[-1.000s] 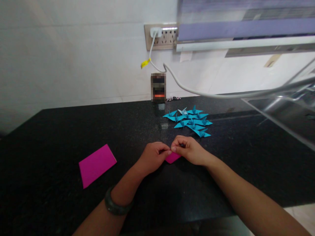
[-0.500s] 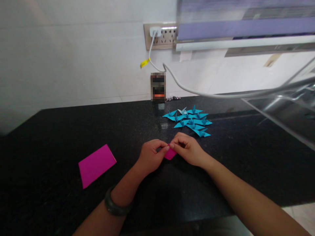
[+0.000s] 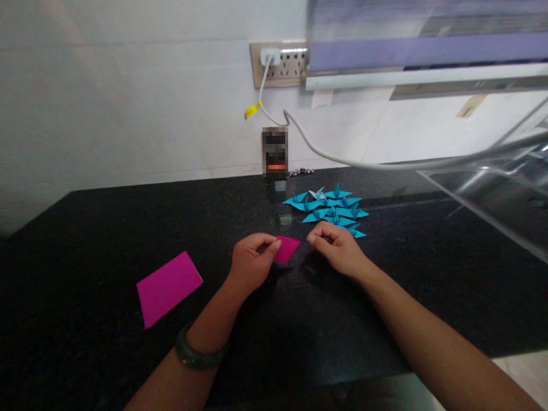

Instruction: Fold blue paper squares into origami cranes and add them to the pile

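Note:
A small folded piece of pink origami paper (image 3: 287,249) is pinched at its left corner between the thumb and fingers of my left hand (image 3: 253,261). The paper is held a little above the dark counter, its free end pointing right. Just right of it, apart from the paper, my right hand (image 3: 336,247) has its thumb and fingertips drawn together, with nothing visible in them. Several blue paper cranes (image 3: 334,211) stand in a cluster beyond my right hand, which covers part of the nearest one. Among them at the back is a paler crane (image 3: 317,194).
On the left of the black counter (image 3: 107,240) lies a stack of pink paper (image 3: 169,289). A blurred dark box (image 3: 275,152) leans on the wall beside a beaded string (image 3: 301,172). A white cable (image 3: 342,161) runs from the socket towards the sink area (image 3: 483,211) at right.
My right hand has let go of the folded pink paper and moved slightly right. My left hand has shifted left and up with the paper, which now shows more fully.

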The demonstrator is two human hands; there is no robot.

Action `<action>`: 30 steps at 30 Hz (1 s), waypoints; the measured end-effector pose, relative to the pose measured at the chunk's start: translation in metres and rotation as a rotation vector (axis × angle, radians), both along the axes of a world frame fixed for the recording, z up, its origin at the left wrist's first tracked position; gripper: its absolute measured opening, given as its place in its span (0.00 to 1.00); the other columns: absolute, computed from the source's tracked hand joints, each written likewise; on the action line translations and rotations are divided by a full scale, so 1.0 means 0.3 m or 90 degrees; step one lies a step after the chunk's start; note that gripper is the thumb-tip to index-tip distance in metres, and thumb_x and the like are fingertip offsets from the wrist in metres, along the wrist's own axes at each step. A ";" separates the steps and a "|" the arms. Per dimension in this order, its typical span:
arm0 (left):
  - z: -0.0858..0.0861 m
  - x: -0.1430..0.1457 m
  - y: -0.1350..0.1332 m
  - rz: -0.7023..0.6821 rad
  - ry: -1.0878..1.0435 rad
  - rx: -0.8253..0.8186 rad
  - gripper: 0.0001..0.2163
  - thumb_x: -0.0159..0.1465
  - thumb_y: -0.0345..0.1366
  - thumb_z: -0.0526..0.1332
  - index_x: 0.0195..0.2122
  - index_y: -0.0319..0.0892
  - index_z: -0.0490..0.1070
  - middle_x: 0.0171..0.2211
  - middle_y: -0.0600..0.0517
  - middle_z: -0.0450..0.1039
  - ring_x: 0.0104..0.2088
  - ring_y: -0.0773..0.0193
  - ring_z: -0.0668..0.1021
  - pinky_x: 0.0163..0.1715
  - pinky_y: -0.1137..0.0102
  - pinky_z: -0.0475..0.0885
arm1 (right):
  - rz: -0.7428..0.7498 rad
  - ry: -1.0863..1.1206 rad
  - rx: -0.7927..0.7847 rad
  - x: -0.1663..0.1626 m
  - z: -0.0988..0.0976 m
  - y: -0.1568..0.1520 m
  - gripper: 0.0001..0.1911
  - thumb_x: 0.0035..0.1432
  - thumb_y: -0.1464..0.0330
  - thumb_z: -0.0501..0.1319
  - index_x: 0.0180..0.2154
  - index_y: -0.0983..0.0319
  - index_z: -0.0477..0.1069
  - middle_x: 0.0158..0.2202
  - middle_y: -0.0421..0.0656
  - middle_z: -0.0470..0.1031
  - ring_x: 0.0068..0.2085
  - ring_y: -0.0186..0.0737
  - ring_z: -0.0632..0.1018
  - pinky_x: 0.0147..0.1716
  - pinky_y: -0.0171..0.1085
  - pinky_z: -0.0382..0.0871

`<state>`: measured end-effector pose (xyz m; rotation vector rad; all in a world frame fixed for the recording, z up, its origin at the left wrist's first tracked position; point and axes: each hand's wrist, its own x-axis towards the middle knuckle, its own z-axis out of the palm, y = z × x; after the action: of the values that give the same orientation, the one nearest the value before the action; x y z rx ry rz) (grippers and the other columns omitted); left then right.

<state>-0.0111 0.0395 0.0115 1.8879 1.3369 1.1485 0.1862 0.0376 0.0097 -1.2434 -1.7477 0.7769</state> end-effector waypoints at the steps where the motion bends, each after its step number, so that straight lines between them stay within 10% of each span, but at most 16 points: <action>1: 0.002 0.006 -0.005 -0.014 0.007 0.004 0.06 0.57 0.33 0.59 0.26 0.40 0.74 0.24 0.53 0.75 0.25 0.67 0.75 0.27 0.73 0.69 | 0.008 0.033 -0.034 -0.009 -0.001 -0.003 0.08 0.55 0.64 0.57 0.30 0.63 0.69 0.27 0.41 0.68 0.30 0.35 0.69 0.31 0.35 0.62; 8: 0.003 0.033 -0.030 -0.070 0.014 0.021 0.06 0.56 0.32 0.59 0.25 0.40 0.74 0.24 0.53 0.75 0.26 0.67 0.75 0.28 0.73 0.69 | 0.098 0.048 -0.043 -0.068 0.002 -0.032 0.12 0.56 0.64 0.57 0.24 0.63 0.68 0.25 0.41 0.68 0.29 0.34 0.69 0.32 0.34 0.64; 22: 0.007 0.043 -0.037 -0.024 -0.006 -0.022 0.06 0.56 0.34 0.59 0.24 0.40 0.73 0.23 0.53 0.75 0.24 0.68 0.74 0.27 0.74 0.69 | -0.055 0.297 -0.239 -0.085 -0.013 -0.025 0.13 0.46 0.59 0.60 0.26 0.63 0.66 0.20 0.36 0.64 0.21 0.30 0.63 0.23 0.32 0.58; 30: -0.008 0.046 -0.030 -0.076 -0.016 -0.128 0.07 0.54 0.35 0.60 0.23 0.39 0.71 0.21 0.54 0.72 0.23 0.67 0.73 0.23 0.74 0.68 | -0.015 0.226 -0.180 -0.061 -0.022 -0.019 0.11 0.49 0.61 0.59 0.26 0.62 0.64 0.21 0.36 0.63 0.22 0.30 0.63 0.23 0.32 0.58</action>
<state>0.0028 0.0304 0.0092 1.7755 1.2583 0.9394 0.1679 0.0319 0.0031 -1.2168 -1.3668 1.1839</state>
